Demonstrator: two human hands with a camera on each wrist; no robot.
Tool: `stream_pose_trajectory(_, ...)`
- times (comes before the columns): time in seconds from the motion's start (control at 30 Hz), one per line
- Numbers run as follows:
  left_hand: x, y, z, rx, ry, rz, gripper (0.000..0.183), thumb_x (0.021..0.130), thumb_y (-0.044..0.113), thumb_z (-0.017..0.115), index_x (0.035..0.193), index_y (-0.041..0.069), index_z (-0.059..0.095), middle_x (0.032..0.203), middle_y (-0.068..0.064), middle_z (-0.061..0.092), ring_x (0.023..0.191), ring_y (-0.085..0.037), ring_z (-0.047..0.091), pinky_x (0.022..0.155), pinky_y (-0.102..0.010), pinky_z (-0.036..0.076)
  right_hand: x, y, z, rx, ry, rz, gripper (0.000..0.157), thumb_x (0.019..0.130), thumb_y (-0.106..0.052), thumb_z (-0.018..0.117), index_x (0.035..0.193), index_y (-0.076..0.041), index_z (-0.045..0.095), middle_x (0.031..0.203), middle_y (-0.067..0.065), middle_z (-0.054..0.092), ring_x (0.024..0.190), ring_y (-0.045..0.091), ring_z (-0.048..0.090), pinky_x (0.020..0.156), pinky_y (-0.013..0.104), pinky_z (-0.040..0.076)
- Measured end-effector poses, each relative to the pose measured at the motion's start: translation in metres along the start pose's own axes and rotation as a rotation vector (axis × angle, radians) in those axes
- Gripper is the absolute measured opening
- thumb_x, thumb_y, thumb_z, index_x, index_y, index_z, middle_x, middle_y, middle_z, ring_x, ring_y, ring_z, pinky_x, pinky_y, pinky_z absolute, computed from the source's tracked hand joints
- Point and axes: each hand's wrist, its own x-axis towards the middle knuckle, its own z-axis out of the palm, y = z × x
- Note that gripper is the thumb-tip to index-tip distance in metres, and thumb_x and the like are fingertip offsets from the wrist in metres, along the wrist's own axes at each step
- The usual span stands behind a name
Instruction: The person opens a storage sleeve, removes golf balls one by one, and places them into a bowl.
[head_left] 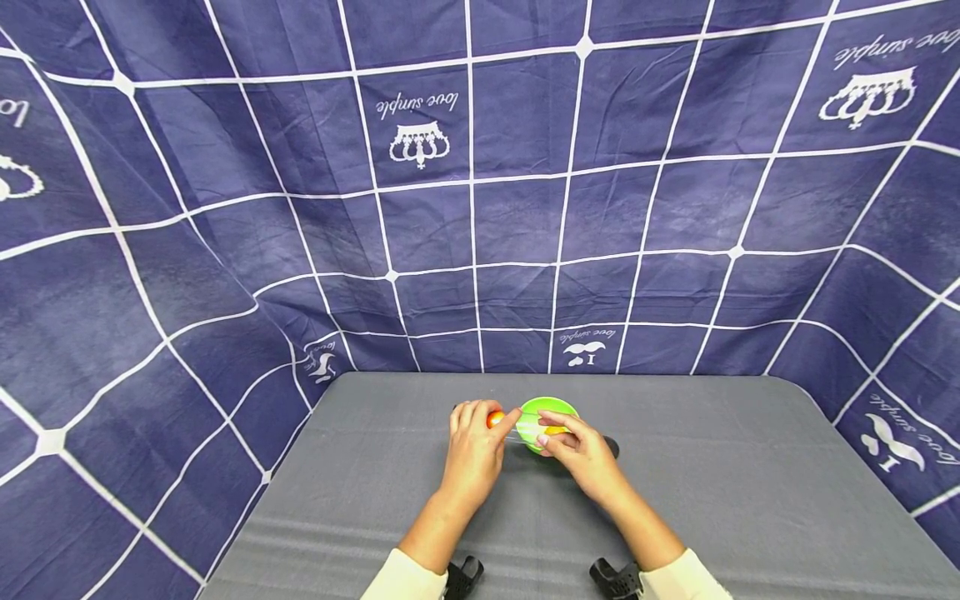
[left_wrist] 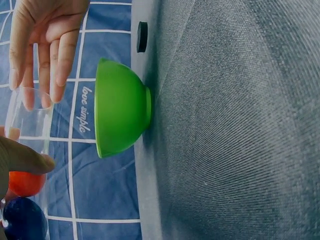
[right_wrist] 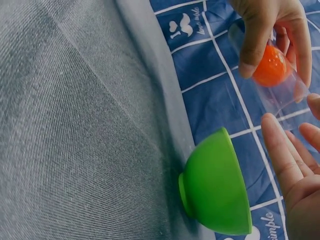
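Note:
My left hand [head_left: 474,446] grips a clear tube [left_wrist: 37,117] with thumb and fingers. Inside the tube are an orange ball [left_wrist: 26,184] and a dark blue ball [left_wrist: 25,221]. The right hand [head_left: 588,462] is at the tube's other end, its fingers mostly straight and the fingertips right at the rim. A green bowl [left_wrist: 120,107] stands upright on the table below both hands. In the head view, something yellow-orange [head_left: 556,431] shows between the right hand's fingers, over the bowl; the hand partly hides it.
A black disc-like object [left_wrist: 142,36] lies on the grey table [head_left: 712,467] to the right of the bowl, partly behind the right hand in the head view. Blue cloth [head_left: 517,221] with white lines hangs behind the table and at its sides.

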Motion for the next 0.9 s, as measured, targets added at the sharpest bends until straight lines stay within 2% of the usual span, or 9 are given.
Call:
stream_pose_trajectory(0.1, 0.0006, 0.0003, -0.0017, 0.008, -0.006, 0.002, 0.053, 0.071, 0.007, 0.084, 0.117, 0.029, 0.074, 0.108, -0.004, 0.064, 0.107, -0.027, 0.059, 0.105, -0.049, 0.041, -0.0009, 0.0001, -0.0002, 0.036, -0.010, -0.004, 0.044, 0.096, -0.003, 0.065, 0.135, 0.013, 0.054, 0.131, 0.035, 0.057, 0.093, 0.004, 0.071, 0.086, 0.040, 0.060)
stream_pose_trajectory(0.3, 0.0023, 0.0020, -0.0055, 0.007, -0.036, -0.004, 0.059, 0.067, -0.001, 0.082, 0.117, 0.030, 0.073, 0.111, -0.006, 0.064, 0.109, -0.028, 0.059, 0.108, -0.051, 0.039, -0.0022, 0.0026, -0.0010, 0.064, -0.014, -0.010, 0.042, 0.096, -0.001, 0.062, 0.135, 0.013, 0.054, 0.130, 0.036, 0.057, 0.095, 0.008, 0.072, 0.086, 0.033, 0.061)
stream_pose_trajectory(0.47, 0.0023, 0.0021, -0.0058, 0.016, -0.037, 0.001, 0.062, 0.066, -0.002, 0.082, 0.117, 0.031, 0.071, 0.112, -0.006, 0.064, 0.110, -0.029, 0.059, 0.108, -0.051, 0.039, -0.0031, 0.0036, -0.0012, 0.064, -0.023, -0.025, 0.042, 0.097, -0.004, 0.063, 0.135, 0.012, 0.054, 0.126, 0.030, 0.060, 0.095, 0.014, 0.074, 0.084, 0.030, 0.061)
stream_pose_trajectory(0.63, 0.0020, 0.0022, -0.0057, 0.021, -0.027, 0.013, 0.062, 0.065, -0.002, 0.081, 0.117, 0.030, 0.073, 0.111, -0.005, 0.064, 0.110, -0.028, 0.059, 0.107, -0.052, 0.040, -0.0035, 0.0027, -0.0004, 0.069, -0.022, -0.011, 0.043, 0.097, -0.007, 0.064, 0.134, 0.012, 0.054, 0.122, 0.024, 0.062, 0.095, 0.020, 0.075, 0.085, 0.036, 0.061)
stream_pose_trajectory(0.77, 0.0014, 0.0023, -0.0054, 0.022, -0.028, 0.013, 0.061, 0.065, -0.002, 0.081, 0.116, 0.030, 0.073, 0.111, -0.004, 0.064, 0.110, -0.028, 0.059, 0.107, -0.052, 0.041, -0.0039, 0.0022, -0.0002, 0.077, -0.023, -0.001, 0.044, 0.097, -0.007, 0.065, 0.135, 0.012, 0.053, 0.123, 0.027, 0.060, 0.095, 0.020, 0.075, 0.085, 0.037, 0.060)
stream_pose_trajectory(0.9, 0.0007, 0.0024, -0.0052, 0.021, -0.037, 0.004, 0.060, 0.065, -0.002, 0.081, 0.116, 0.029, 0.074, 0.112, -0.005, 0.064, 0.110, -0.028, 0.059, 0.107, -0.052, 0.041, -0.0040, 0.0022, 0.0005, 0.078, -0.020, -0.022, 0.043, 0.097, -0.005, 0.064, 0.134, 0.013, 0.053, 0.122, 0.028, 0.061, 0.093, 0.014, 0.075, 0.084, 0.034, 0.061)
